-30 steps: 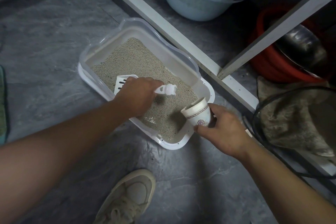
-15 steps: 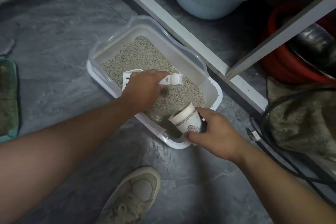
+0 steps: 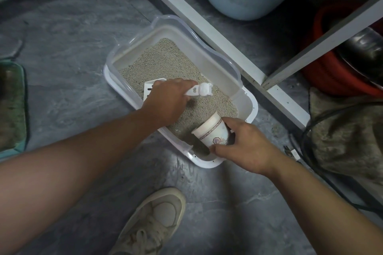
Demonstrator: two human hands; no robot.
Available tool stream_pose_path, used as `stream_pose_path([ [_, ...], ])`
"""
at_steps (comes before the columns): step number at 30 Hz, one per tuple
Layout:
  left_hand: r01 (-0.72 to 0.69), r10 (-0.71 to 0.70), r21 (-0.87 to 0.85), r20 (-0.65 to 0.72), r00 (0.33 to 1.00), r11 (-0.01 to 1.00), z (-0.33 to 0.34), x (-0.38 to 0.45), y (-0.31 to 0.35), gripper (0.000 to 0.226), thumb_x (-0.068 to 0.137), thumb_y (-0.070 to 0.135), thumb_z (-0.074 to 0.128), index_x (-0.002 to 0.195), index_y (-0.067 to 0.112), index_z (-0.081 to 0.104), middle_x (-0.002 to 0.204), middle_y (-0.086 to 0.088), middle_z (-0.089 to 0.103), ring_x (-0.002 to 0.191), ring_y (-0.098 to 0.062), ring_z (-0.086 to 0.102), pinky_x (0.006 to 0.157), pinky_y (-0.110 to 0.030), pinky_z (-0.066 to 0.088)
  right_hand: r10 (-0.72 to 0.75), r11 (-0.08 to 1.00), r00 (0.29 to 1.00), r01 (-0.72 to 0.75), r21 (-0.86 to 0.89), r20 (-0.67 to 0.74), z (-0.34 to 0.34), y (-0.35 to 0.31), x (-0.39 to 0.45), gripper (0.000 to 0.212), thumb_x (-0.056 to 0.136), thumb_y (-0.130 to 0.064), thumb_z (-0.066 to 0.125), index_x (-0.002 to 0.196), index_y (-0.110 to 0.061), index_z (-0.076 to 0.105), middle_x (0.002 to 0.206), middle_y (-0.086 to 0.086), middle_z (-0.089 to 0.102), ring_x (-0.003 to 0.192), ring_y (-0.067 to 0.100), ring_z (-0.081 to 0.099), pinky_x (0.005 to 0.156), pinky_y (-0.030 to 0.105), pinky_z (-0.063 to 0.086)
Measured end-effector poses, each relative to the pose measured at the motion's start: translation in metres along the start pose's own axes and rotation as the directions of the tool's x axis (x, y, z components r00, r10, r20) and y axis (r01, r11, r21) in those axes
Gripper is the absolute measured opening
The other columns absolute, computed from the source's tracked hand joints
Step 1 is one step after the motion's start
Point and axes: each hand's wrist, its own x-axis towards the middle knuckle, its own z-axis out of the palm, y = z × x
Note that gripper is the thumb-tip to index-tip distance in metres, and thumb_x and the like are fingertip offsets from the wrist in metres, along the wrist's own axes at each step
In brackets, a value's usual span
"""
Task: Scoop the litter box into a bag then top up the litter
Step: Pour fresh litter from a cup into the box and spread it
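A white rectangular plastic litter box with a clear raised rim is sitting on the grey stone-patterned floor, its far long side lying just beside a white metal frame rail. Pale beige granular litter is covering the tray bottom, thinning toward the near corner. The left hand is closing its fingers fully around the handle of a white slotted plastic scoop, whose blade is resting flat on the litter near the left long wall; the cat-shaped handle end is projecting past the knuckles. The right hand is gripping a white paper cup with a purple printed band, thumb below and fingers curled over its side, and is tilting it mouth-down toward the near corner of the box. Whether grains are leaving the cup cannot be told (its mouth is facing away). No bag is showing in view.

Handling, as judged: the scoop is stiff and light, best held mid-handle for leverage against the loose, shifting grains. The paper cup is thin-walled and easily crushed, so a light hold around its middle is suiting it. The filled box is probably heavy; its rim edges are offering the safest hold.
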Motion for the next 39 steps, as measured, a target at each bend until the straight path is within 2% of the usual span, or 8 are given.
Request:
stream_pose_path([
  [8,-0.007,0.007,-0.003,0.008,1.0,1.0,0.001,0.0,-0.003,0.039,0.091,0.025,0.06,0.129,0.033,0.058,0.108,0.003,0.07,0.098,-0.021,0.064,0.093,-0.049,0.046,-0.038,0.999,0.998,0.037,0.036,0.044,-0.002,-0.007,0.002,0.037,0.072,-0.029,0.08,0.106,-0.026,0.066,0.099,-0.007,0.063,0.086,0.006,0.061,0.075,0.025,0.052],
  [12,-0.01,0.01,-0.008,0.006,1.0,1.0,0.002,-0.001,-0.005,0.041,0.09,0.024,0.061,0.129,0.033,0.058,0.109,0.003,0.069,0.098,-0.021,0.064,0.092,-0.048,0.046,-0.016,0.999,0.999,0.017,-0.031,0.042,-0.001,-0.006,0.004,0.037,0.071,-0.028,0.079,0.104,-0.024,0.064,0.1,-0.003,0.062,0.086,0.01,0.06,0.075,0.029,0.052],
  [17,-0.005,0.006,-0.029,0.016,1.0,1.0,0.001,-0.001,-0.004,0.041,0.09,0.024,0.06,0.13,0.033,0.058,0.113,0.003,0.07,0.103,-0.022,0.064,0.094,-0.051,0.045,-0.026,0.997,0.999,0.022,0.077,0.047,-0.001,-0.007,0.002,0.041,0.073,-0.03,0.081,0.11,-0.029,0.065,0.102,-0.009,0.063,0.085,0.003,0.062,0.076,0.027,0.054],
  [20,-0.003,0.004,-0.031,0.014,1.0,1.0,0.0,-0.002,-0.003,0.04,0.09,0.023,0.061,0.129,0.032,0.059,0.112,0.003,0.07,0.102,-0.022,0.064,0.094,-0.051,0.045,0.003,0.999,0.997,-0.005,0.033,0.071,-0.002,-0.007,0.002,0.041,0.071,-0.031,0.081,0.109,-0.028,0.065,0.101,-0.007,0.063,0.087,0.007,0.062,0.078,0.029,0.054],
  [25,0.002,-0.002,-0.015,-0.016,1.0,1.0,-0.001,-0.003,-0.003,0.035,0.091,0.023,0.06,0.125,0.032,0.06,0.106,0.003,0.07,0.096,-0.022,0.064,0.091,-0.049,0.046,0.067,0.997,0.983,-0.074,-0.033,-0.17,-0.009,0.009,0.006,0.034,0.071,-0.032,0.078,0.101,-0.024,0.064,0.095,-0.001,0.062,0.081,0.013,0.06,0.07,0.029,0.05],
  [28,0.014,-0.014,-0.021,-0.032,0.999,1.0,-0.002,-0.002,-0.002,0.037,0.091,0.021,0.06,0.127,0.031,0.06,0.106,0.002,0.07,0.096,-0.023,0.064,0.091,-0.048,0.047,0.072,0.994,0.991,-0.08,-0.069,-0.11,-0.013,0.012,0.007,0.033,0.072,-0.032,0.079,0.1,-0.023,0.063,0.093,-0.002,0.061,0.079,0.009,0.058,0.063,0.021,0.044],
  [33,0.034,-0.035,-0.034,-0.02,0.999,0.999,-0.003,-0.001,-0.002,0.038,0.091,0.02,0.059,0.128,0.03,0.059,0.106,0.001,0.07,0.096,-0.024,0.063,0.092,-0.049,0.046,0.079,0.996,0.997,-0.079,-0.047,-0.008,-0.016,0.015,0.001,0.035,0.071,-0.026,0.079,0.103,-0.021,0.066,0.092,-0.001,0.067,0.079,0.013,0.064,0.071,0.033,0.054],
  [39,0.046,-0.047,-0.034,-0.032,0.998,0.998,-0.003,0.002,0.0,0.037,0.093,0.021,0.058,0.129,0.029,0.058,0.108,0.0,0.069,0.1,-0.024,0.063,0.095,-0.046,0.043,0.043,0.999,0.995,-0.04,-0.03,0.09,-0.015,0.019,-0.004,0.034,0.075,-0.024,0.078,0.107,-0.025,0.066,0.098,-0.006,0.063,0.084,0.006,0.061,0.064,0.013,0.044],
])
